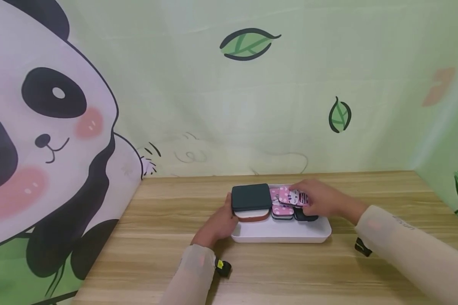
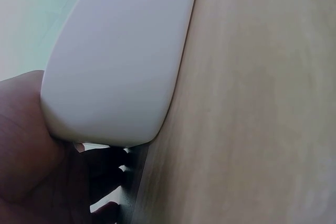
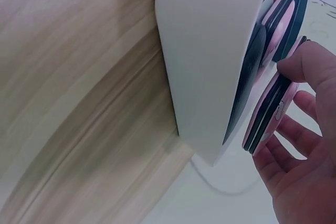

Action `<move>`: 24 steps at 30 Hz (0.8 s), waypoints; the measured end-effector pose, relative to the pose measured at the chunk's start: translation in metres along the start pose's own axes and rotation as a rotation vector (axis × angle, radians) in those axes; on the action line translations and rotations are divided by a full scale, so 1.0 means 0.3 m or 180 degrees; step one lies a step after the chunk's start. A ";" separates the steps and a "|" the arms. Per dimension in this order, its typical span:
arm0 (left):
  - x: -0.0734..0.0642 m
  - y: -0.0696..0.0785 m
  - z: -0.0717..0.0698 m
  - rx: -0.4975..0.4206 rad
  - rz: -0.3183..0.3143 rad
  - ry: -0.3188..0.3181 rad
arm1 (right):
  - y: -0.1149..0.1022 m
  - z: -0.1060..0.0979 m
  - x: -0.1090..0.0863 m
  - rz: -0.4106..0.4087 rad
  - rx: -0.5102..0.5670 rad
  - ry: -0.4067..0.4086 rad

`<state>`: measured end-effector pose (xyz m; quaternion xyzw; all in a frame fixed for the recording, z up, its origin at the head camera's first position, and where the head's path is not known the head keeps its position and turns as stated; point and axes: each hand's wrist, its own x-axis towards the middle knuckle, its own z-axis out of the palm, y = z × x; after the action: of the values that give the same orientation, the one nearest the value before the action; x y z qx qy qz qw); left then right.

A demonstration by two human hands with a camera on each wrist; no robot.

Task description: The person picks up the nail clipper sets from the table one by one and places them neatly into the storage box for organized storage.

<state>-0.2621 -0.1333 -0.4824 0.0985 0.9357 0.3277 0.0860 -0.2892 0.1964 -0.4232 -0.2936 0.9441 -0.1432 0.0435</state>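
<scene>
At the left end of the white tray (image 1: 282, 234), my left hand (image 1: 218, 223) grips the rim. The left wrist view shows its fingers, dark in shadow, beyond the tray's end wall (image 2: 115, 72). My right hand (image 1: 322, 198) pinches a small flat pink case (image 1: 290, 197) with a cartoon cat print, over the tray's right part. Seen from the right wrist, this pink case (image 3: 269, 114) has dark layered edges and sits between thumb and fingers. Below it lie another pink dotted case (image 1: 282, 213) and a black flat item (image 1: 306, 215).
A dark green case (image 1: 251, 197) rests on a white-and-brown item (image 1: 253, 217) in the tray's left part. The wooden table (image 1: 168, 212) meets a pale green panda-print curtain (image 1: 175, 84) at the back. Black straps with small devices hang at both wrists.
</scene>
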 end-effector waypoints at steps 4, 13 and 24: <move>0.003 -0.003 0.005 -0.0049 0.0001 0.0005 | -0.011 0.011 0.008 -0.0036 0.0001 -0.0079; 0.003 -0.001 0.006 -0.0071 -0.0035 -0.0036 | -0.016 0.023 0.016 -0.0044 0.0032 -0.0290; -0.007 0.009 0.001 -0.0069 -0.0081 -0.0041 | -0.004 0.023 0.015 -0.0212 0.0069 -0.0300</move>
<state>-0.2598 -0.1315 -0.4807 0.0878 0.9327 0.3361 0.0973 -0.2910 0.1912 -0.4294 -0.3308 0.9292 -0.1408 0.0863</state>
